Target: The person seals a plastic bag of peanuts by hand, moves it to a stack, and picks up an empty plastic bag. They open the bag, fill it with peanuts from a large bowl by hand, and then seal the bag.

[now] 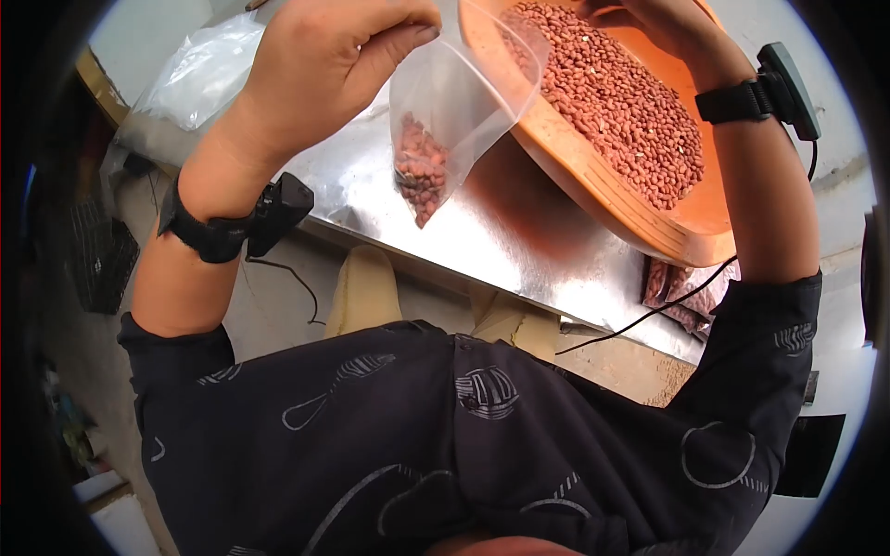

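Observation:
My left hand (345, 57) pinches the rim of a clear plastic bag (468, 102), thumb and forefinger together. Red-skinned peanuts (422, 167) fill the bag's lower corner as it hangs beside an orange basin (593, 181). Many more loose peanuts (612, 102) lie in that basin, which looks tilted toward me. Over its far side reaches my right hand (663, 23), near the peanuts; its fingers are mostly cut off by the top edge, so their grip is hidden.
Under the basin is a shiny metal tabletop (371, 199). A pile of clear plastic bags (199, 74) lies at its far left. Packed bags of peanuts (691, 292) sit at the right edge. A black cable (649, 313) runs from near the basin toward my body.

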Motion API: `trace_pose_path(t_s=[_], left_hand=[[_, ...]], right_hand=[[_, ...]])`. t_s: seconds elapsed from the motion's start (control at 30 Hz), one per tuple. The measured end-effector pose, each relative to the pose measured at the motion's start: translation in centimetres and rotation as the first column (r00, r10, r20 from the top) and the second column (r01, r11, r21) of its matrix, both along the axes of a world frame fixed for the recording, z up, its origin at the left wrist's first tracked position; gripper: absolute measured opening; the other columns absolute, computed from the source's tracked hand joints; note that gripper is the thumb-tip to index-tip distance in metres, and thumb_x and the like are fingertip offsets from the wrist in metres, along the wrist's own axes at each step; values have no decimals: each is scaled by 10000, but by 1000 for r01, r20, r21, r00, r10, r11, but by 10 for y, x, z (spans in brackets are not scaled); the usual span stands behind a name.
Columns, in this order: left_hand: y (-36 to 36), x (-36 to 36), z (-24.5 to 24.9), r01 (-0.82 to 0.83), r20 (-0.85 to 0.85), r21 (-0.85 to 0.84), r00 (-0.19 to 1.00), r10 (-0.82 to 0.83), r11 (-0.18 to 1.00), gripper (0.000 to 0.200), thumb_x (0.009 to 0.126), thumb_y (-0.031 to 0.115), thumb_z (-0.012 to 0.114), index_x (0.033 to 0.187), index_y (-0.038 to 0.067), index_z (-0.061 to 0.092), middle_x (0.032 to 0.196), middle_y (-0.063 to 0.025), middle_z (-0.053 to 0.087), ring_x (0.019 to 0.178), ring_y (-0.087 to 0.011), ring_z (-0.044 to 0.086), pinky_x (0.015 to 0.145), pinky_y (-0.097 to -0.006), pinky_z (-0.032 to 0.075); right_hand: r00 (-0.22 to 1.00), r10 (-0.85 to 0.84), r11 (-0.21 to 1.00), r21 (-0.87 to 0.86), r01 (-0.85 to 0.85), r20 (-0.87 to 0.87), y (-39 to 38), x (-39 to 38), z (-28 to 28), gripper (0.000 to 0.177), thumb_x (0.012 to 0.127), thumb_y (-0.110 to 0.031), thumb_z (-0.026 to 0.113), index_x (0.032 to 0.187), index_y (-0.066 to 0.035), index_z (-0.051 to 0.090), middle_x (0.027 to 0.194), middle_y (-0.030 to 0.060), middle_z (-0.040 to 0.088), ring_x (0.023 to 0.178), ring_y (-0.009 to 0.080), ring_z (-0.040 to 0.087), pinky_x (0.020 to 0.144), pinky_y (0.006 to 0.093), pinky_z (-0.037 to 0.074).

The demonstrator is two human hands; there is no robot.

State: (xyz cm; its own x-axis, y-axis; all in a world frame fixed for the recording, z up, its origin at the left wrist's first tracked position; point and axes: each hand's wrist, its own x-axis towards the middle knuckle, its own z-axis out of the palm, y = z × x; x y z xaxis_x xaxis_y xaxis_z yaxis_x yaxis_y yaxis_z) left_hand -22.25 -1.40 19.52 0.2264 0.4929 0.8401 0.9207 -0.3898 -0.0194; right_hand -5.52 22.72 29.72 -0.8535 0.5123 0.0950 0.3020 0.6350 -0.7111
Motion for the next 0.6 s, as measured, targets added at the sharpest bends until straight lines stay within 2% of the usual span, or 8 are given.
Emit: trace_pose_path(t_s=[0.07,0.1,0.17,0.23,0.33,0.47,0.53,0.6], left_hand=[[1,-3,-2,14,-17,42,1000,-13,999,73,818,15,675,881,-2,642,779,-101,633,656,-222,589,585,-291,460],[5,-6,-3,30,-19,67,999,-29,997,74,797,23,681,855,0,641,764,-123,629,647,-265,596,571,-320,466],[6,-6,-2,98,-20,126,995,-97,987,70,775,14,684,823,-1,636,736,-130,619,627,-291,593,551,-332,463],[7,-6,-2,140,-17,153,990,-139,978,65,762,5,684,800,0,632,714,-131,609,610,-297,589,537,-335,458],[4,-4,0,136,26,114,990,-140,984,62,752,-5,681,786,3,629,693,-120,597,587,-275,578,522,-327,448],[2,-2,4,93,12,25,996,-93,995,68,754,-6,680,798,6,629,700,-105,595,579,-247,567,520,-317,440],[-1,0,5,57,8,-33,998,-57,998,70,774,2,681,820,8,629,727,-97,604,602,-233,568,538,-308,445],[0,2,3,60,49,-96,997,-56,994,62,823,-20,665,872,-9,629,767,-72,614,623,-163,544,562,-256,427]], right_hand=[[996,-41,994,109,32,84,77,21,-35,275,920,-334,617,1042,-88,612,883,-5,583,735,75,567,618,238,499],[970,-78,988,147,45,231,99,32,-45,450,919,-424,598,1227,-98,566,1039,14,587,882,135,592,760,318,528],[870,-268,962,161,220,413,120,51,-68,667,910,-500,575,1425,-112,402,1264,72,525,864,177,598,717,337,543],[751,-319,945,135,298,579,134,65,-83,759,891,-566,557,1472,-136,327,1389,109,455,850,221,600,682,411,566],[680,-393,906,134,402,619,156,81,-121,820,883,-624,522,1511,-183,235,1532,137,296,1144,405,536,882,579,505],[796,-294,952,82,296,529,118,57,-131,780,896,-617,508,1510,-216,239,1570,120,215,1445,344,177,976,678,376],[941,-8,997,-73,35,339,148,41,-164,774,916,-565,529,1476,-71,326,1486,185,375,1364,291,370,1091,345,323],[946,47,993,88,-79,319,117,16,-167,758,919,-548,546,1418,1,392,1358,193,514,1237,272,504,1027,350,399]])
